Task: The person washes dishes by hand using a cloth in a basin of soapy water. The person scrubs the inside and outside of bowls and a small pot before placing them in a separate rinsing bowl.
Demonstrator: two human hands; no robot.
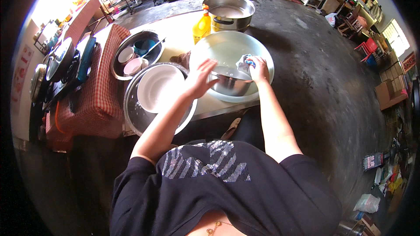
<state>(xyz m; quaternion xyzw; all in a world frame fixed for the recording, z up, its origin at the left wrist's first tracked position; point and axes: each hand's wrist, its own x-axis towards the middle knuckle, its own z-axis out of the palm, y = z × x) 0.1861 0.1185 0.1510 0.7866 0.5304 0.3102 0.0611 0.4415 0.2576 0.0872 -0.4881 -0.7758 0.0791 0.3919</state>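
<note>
My right hand [261, 68] grips a bunched blue-and-white cloth [242, 64] above the far right rim of a stainless steel pot [231, 85]. That pot sits inside a large pale basin [265, 50] with water in it. My left hand [201, 78], slightly blurred, is spread with thumb and fingers apart at the pot's left side. Whether it touches the rim cannot be told. Under my left forearm, a white bowl [154, 87] rests in a steel basin [131, 118], partly covered by the arm.
Behind the pale basin stand a yellow bottle with an orange cap [201, 29] and a big steel pot [229, 23]. Another metal basin [116, 67] holds cups [133, 67] and a utensil [154, 46]. Left of it is a table with a red checked cloth [105, 85], carrying pans [60, 59].
</note>
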